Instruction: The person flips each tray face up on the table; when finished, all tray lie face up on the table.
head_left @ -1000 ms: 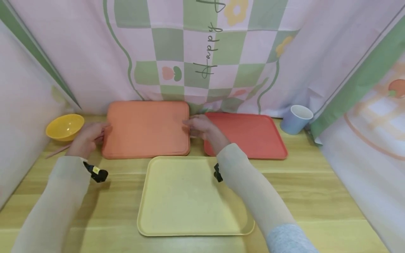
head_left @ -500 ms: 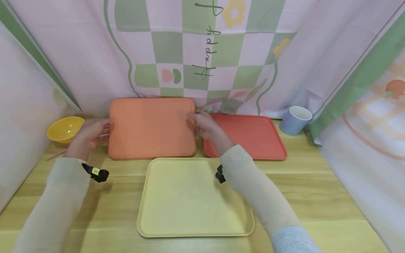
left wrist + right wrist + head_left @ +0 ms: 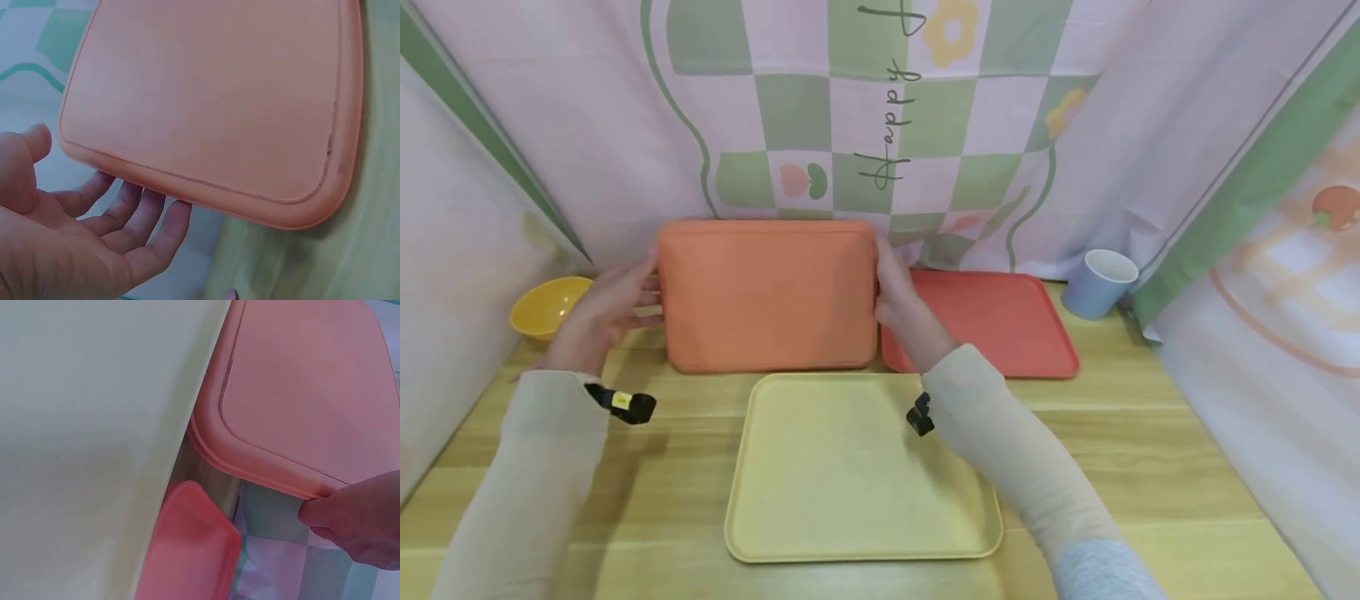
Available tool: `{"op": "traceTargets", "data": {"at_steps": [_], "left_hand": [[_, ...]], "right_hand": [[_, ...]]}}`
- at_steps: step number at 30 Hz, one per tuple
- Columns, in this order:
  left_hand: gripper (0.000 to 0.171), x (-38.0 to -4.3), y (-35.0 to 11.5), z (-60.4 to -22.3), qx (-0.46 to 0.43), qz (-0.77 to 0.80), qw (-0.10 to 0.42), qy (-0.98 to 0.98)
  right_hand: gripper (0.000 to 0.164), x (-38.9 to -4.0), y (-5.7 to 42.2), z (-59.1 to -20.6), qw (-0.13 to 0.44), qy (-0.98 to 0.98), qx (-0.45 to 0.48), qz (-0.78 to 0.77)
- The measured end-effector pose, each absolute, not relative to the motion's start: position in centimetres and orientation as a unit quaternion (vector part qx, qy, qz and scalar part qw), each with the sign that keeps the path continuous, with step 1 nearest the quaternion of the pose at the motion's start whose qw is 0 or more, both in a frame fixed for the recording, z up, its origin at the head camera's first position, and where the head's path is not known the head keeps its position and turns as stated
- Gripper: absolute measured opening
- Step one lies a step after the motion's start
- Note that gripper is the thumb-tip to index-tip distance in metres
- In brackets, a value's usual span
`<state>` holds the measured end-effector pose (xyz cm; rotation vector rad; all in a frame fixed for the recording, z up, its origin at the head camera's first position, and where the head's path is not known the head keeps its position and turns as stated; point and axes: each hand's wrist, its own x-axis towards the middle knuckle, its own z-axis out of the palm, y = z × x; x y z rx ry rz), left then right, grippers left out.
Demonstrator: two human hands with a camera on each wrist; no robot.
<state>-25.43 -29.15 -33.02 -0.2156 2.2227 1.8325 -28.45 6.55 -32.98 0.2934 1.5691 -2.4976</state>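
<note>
An orange tray [image 3: 767, 296] stands tilted up between both hands at the back left, its flat face with a thin groove turned toward me. My left hand [image 3: 613, 308] is at its left edge. In the left wrist view the left fingertips [image 3: 181, 209] touch the rim, loosely bent, with the thumb held away from it. On the opposite side my right hand [image 3: 898, 296] grips the right edge; in the right wrist view its thumb side [image 3: 319, 512] lies against the rim, and the fingers behind are mostly hidden.
A yellow tray [image 3: 861, 467] lies flat in front. A red tray [image 3: 988, 325] lies behind my right forearm, with a blue cup [image 3: 1097, 287] to its right. A yellow bowl [image 3: 546, 308] stands beside my left hand. A patterned curtain [image 3: 865, 108] hangs close behind.
The orange tray has shifted a little right and its far edge has risen, tilting it more upright. My right hand has moved with it from the top corner along the right side.
</note>
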Motion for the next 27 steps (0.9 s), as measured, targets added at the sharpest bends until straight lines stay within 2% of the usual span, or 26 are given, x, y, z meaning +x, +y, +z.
{"op": "traceTargets", "data": {"at_steps": [2,8,13,16,20,24,27], "left_hand": [[0.083,-25.4,-29.3,-32.7,-0.076,0.641,0.126,0.753],[0.067,-24.8,-29.2,-31.6,-0.094,0.696,0.126,0.701],[0.068,-24.5,-28.7,-31.4,-0.096,0.68,0.108,0.719],[0.063,-24.3,-28.6,-31.4,-0.092,0.692,0.102,0.709],[0.053,-24.0,-28.5,-31.5,-0.083,0.739,0.085,0.664],[0.045,-23.8,-28.5,-31.6,-0.072,0.777,0.076,0.621],[0.05,-23.7,-28.5,-31.8,-0.065,0.803,0.097,0.585]], "right_hand": [[0.04,-28.4,6.8,-32.7,0.095,0.514,0.095,-0.847],[0.046,-28.2,7.5,-32.1,0.081,0.508,0.102,-0.852],[0.04,-27.8,7.7,-31.7,0.066,0.512,0.09,-0.852],[0.035,-27.6,7.8,-31.6,0.056,0.498,0.08,-0.862],[0.025,-27.5,7.9,-31.6,0.015,0.466,0.042,-0.884],[0.024,-27.5,8.0,-31.8,-0.025,0.434,0.006,-0.9],[0.026,-27.4,8.2,-32.0,-0.044,0.422,-0.012,-0.905]]}}
